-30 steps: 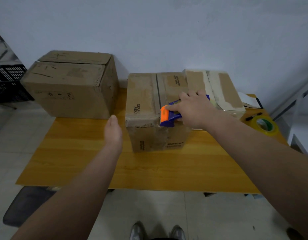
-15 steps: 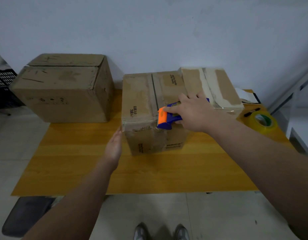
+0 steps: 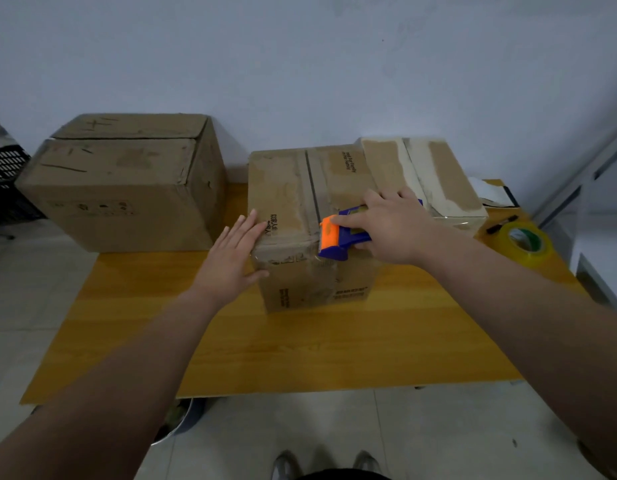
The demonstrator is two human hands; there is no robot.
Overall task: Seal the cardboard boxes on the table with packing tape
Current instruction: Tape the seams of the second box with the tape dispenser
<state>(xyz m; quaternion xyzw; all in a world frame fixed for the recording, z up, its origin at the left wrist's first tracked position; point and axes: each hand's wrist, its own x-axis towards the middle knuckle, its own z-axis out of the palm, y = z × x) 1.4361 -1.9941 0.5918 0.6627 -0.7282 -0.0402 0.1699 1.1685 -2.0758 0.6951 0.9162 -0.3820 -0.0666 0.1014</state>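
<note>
The middle box [image 3: 283, 195] sits mid-frame. My left hand [image 3: 231, 261] presses flat on its corner, fingers straight, so it can't slide. My right hand [image 3: 390, 230] curls around the tape gun [image 3: 338, 235] at its front edge.

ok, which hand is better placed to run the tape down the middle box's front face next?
Right, probably. The right hand grips the tape dispenser at the front top edge of the middle box. The left hand lies flat against that box's left corner, holding nothing; it suits bracing.
</note>
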